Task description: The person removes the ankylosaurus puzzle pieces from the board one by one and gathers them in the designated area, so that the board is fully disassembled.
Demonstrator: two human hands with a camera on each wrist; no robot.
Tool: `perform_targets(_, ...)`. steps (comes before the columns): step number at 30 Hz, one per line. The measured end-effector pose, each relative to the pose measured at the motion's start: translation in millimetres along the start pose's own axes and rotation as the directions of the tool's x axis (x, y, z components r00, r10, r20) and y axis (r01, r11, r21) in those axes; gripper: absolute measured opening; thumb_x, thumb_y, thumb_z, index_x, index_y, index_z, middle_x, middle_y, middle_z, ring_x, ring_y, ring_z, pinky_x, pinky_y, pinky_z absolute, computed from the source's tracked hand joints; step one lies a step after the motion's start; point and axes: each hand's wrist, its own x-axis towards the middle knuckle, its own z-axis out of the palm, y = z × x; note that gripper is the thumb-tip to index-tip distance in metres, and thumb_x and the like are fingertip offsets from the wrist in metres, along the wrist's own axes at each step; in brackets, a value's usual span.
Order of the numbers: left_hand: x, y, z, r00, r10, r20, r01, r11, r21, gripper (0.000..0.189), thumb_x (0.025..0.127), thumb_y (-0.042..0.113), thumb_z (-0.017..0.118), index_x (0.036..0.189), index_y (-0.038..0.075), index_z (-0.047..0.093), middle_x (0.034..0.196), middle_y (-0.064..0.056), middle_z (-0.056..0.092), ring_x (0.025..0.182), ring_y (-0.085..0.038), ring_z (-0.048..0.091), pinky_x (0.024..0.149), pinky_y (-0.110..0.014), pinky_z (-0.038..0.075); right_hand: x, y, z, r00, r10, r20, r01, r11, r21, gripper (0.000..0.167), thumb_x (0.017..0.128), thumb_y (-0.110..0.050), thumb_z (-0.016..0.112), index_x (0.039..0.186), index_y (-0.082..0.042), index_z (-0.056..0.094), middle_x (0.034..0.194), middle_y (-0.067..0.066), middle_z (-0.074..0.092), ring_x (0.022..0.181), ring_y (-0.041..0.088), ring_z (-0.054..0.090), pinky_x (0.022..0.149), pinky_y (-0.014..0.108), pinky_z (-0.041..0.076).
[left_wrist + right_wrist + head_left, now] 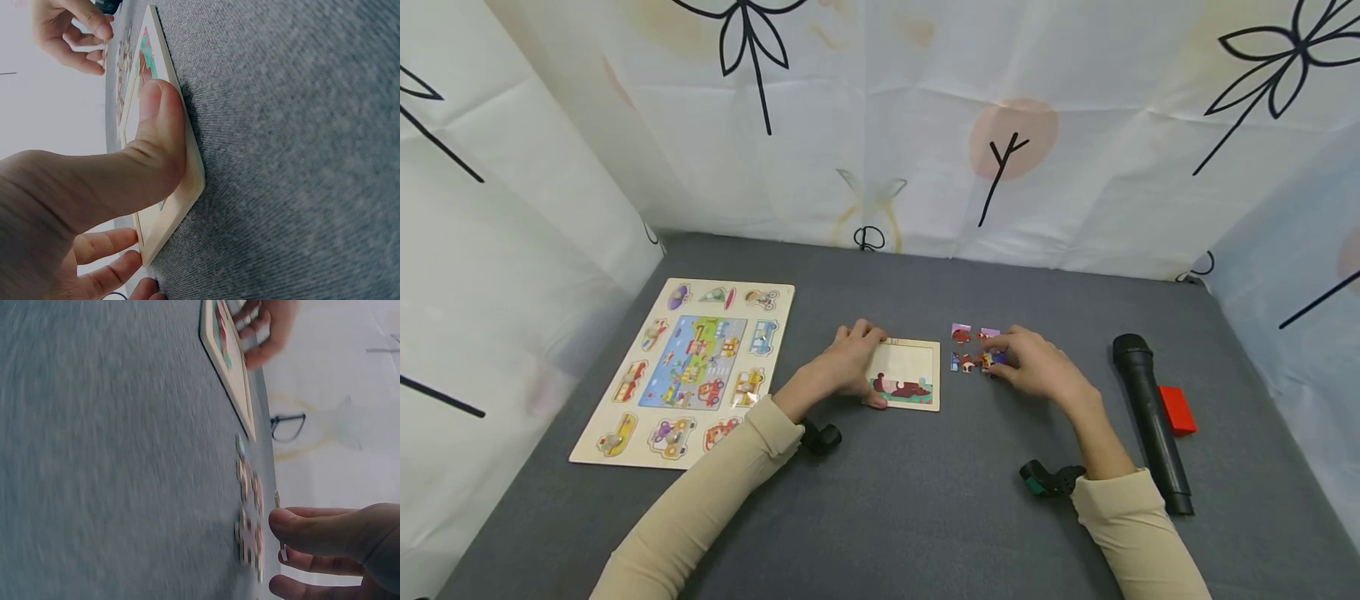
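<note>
A small square wooden puzzle board [910, 358] lies on the grey table; fitted pieces along its near side show a brown animal on green. My left hand [850, 362] grips the board at its left side, with the thumb [159, 109] over the near edge and the fingers at the far part. To the right of the board, my right hand [1037, 362] pinches a thin puzzle piece [277, 499] between thumb and fingers, raised off the table. Beneath and beside it lie several loose jigsaw pieces [961, 333]. The held piece's picture is hidden from the right wrist view.
At the left lies a larger wooden peg puzzle [692, 362] with vehicle pictures, partly behind my left forearm. A black microphone [1150, 425] and a red block [1177, 410] lie to the right of my right arm. Patterned white cloth [910, 167] hangs behind the table.
</note>
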Motion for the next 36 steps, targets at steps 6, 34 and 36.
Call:
perform_targets(6, 0.1, -0.5, 0.5, 1.000, -0.001, -0.001, 0.001, 1.000, 0.007, 0.103, 0.064, 0.037, 0.099, 0.148, 0.008, 0.046, 0.149, -0.017, 0.043, 0.127, -0.039, 0.044, 0.105, -0.052, 0.047, -6.7, 16.6, -4.1, 1.000, 0.026, 0.003, -0.026, 1.000, -0.016, 0.031, 0.094, -0.008, 0.072, 0.125, -0.003, 0.071, 0.122, 0.024, 0.064, 0.110, 0.042, 0.062, 0.088, 0.060, 0.050)
perform_targets(34, 0.6, -1.2, 2.6, 1.000, -0.008, 0.008, 0.008, 1.000, -0.025, 0.103, 0.064, 0.035, 0.099, 0.148, 0.008, 0.046, 0.147, -0.016, 0.042, 0.125, -0.037, 0.042, 0.105, -0.051, 0.046, -15.4, 30.3, -3.6, 0.991, 0.125, 0.041, -0.123, 0.991, -0.046, 0.033, 0.092, -0.008, 0.073, 0.125, -0.004, 0.072, 0.110, 0.022, 0.064, 0.091, 0.030, 0.059, 0.073, 0.050, 0.051)
perform_targets(36, 0.8, -1.6, 3.0, 1.000, -0.006, 0.010, 0.006, 1.000, -0.027, 0.103, 0.064, 0.035, 0.099, 0.148, 0.008, 0.046, 0.147, -0.016, 0.042, 0.125, -0.037, 0.042, 0.106, -0.051, 0.045, -16.0, 30.0, -3.6, 0.991, 0.124, 0.040, -0.123, 0.991, -0.048, 0.033, 0.091, -0.008, 0.074, 0.124, -0.004, 0.072, 0.110, 0.022, 0.064, 0.091, 0.030, 0.059, 0.073, 0.052, 0.051)
